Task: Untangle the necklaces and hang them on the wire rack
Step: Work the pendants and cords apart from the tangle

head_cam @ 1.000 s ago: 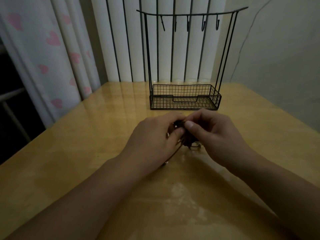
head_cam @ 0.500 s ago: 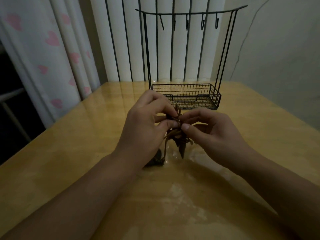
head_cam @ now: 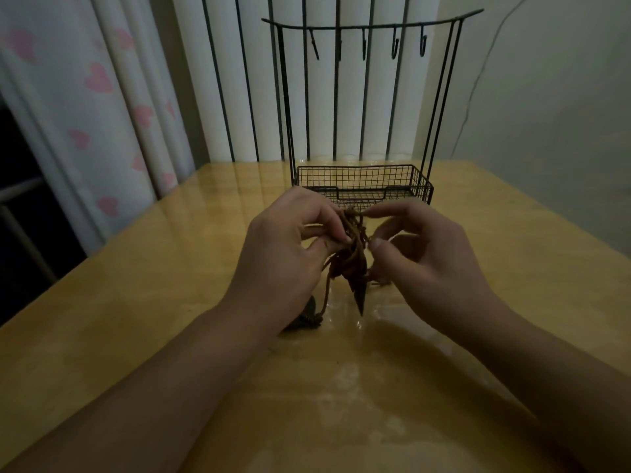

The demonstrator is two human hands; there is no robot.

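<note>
A tangle of brown cord necklaces (head_cam: pixel 351 247) hangs between my hands above the wooden table (head_cam: pixel 136 302). My left hand (head_cam: pixel 290 254) pinches the cords from the left and my right hand (head_cam: pixel 430 264) pinches them from the right near the top of the knot. A dark pointed pendant (head_cam: pixel 359 295) dangles below the tangle, and another dark pendant (head_cam: pixel 307 317) lies on the table under my left wrist. The black wire rack (head_cam: pixel 365 186) stands behind, with a basket base and several empty hooks (head_cam: pixel 394 46) on its top bar.
Curtains with pink hearts (head_cam: pixel 99 97) hang at the left, white vertical blinds (head_cam: pixel 307 80) behind the rack, and a plain wall (head_cam: pixel 546 114) at the right. The table's left edge runs diagonally near a dark gap (head_cam: pixel 20 216).
Both hands have lifted the tangle off the table and moved slightly apart, so the cords now stretch between them and the pendants hang down.
</note>
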